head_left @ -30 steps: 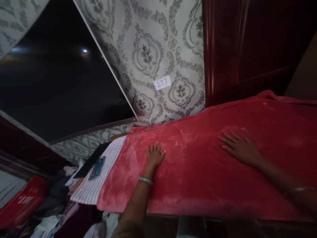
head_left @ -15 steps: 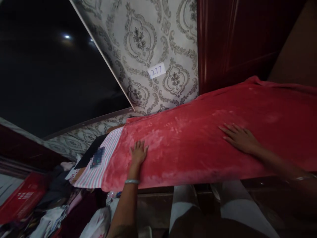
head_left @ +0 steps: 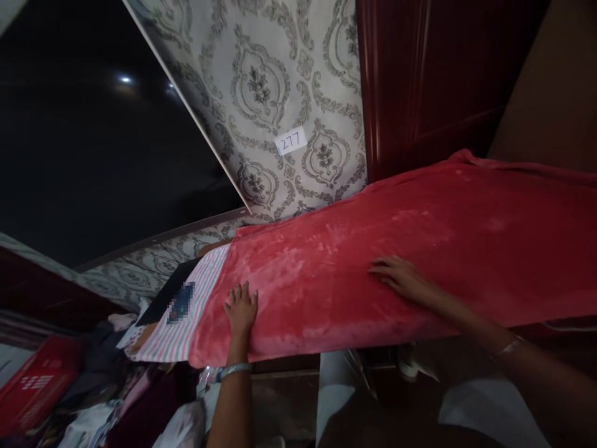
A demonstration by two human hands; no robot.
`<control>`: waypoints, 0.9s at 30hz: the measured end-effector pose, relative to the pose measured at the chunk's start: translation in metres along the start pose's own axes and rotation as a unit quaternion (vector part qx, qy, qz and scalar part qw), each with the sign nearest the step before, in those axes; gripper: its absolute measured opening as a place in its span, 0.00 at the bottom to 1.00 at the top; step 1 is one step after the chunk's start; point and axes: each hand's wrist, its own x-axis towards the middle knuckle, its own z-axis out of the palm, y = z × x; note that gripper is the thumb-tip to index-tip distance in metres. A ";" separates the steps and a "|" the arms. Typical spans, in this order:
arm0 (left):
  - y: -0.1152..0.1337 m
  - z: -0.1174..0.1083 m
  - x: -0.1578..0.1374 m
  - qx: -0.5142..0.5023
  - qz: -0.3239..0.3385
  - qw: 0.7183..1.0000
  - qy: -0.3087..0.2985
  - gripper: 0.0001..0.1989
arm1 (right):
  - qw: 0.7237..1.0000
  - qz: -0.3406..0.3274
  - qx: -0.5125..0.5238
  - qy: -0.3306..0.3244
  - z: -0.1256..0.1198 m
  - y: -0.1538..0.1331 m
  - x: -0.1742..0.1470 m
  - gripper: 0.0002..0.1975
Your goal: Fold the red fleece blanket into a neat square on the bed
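Observation:
A plush red blanket [head_left: 317,280] lies spread over a long raised surface, with faint rubbed marks in its pile. My left hand [head_left: 241,309] rests flat on its left part, fingers spread. Farther right, my right hand [head_left: 400,275] lies palm down on the middle of the blanket, its fingers stretched to the left. Neither hand holds anything. Beyond the blanket's left end shows a striped pink, white and grey cloth [head_left: 208,289], on which a dark, pixelated flat object [head_left: 181,303] lies.
A large dark screen [head_left: 107,137] stands at the back left against patterned wallpaper [head_left: 261,81] bearing a paper label [head_left: 291,141]. Dark red wood panelling [head_left: 420,74] rises behind the blanket. Clothes and a red box [head_left: 41,386] crowd the lower left.
My right hand has slid left across the blanket. My left hand has shifted slightly left and nearer to me. The view has moved a little.

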 end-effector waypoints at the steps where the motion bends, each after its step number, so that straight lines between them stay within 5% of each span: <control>1: -0.001 0.001 0.000 0.002 0.002 1.000 0.001 0.29 | 1.000 0.004 -0.006 0.002 0.001 -0.002 0.002 0.18; 7: -0.007 0.008 0.002 0.013 0.018 0.999 0.031 0.28 | 0.988 0.118 0.040 0.092 0.003 0.007 0.009 0.13; 11: -0.010 0.012 0.005 0.023 0.019 0.999 0.042 0.28 | 0.931 0.263 0.132 0.217 0.000 0.020 0.008 0.17; 13: -0.011 0.015 0.006 0.024 0.022 0.998 0.052 0.27 | 0.918 0.272 0.150 0.245 -0.001 0.018 0.006 0.23; 15: -0.012 0.016 0.006 0.024 0.025 0.998 0.057 0.27 | 0.945 0.221 0.110 0.215 0.000 0.006 0.004 0.28; 18: -0.013 0.017 0.006 0.021 0.027 0.998 0.051 0.27 | 0.992 0.114 -0.015 0.054 0.003 -0.017 -0.001 0.33; 21: -0.011 0.015 0.006 0.019 0.021 0.999 0.040 0.28 | 0.984 0.117 -0.106 -0.078 0.007 -0.027 -0.007 0.36; 27: -0.004 0.009 -0.004 0.019 0.000 1.000 0.009 0.29 | 0.978 0.126 -0.159 -0.047 0.026 0.005 -0.026 0.37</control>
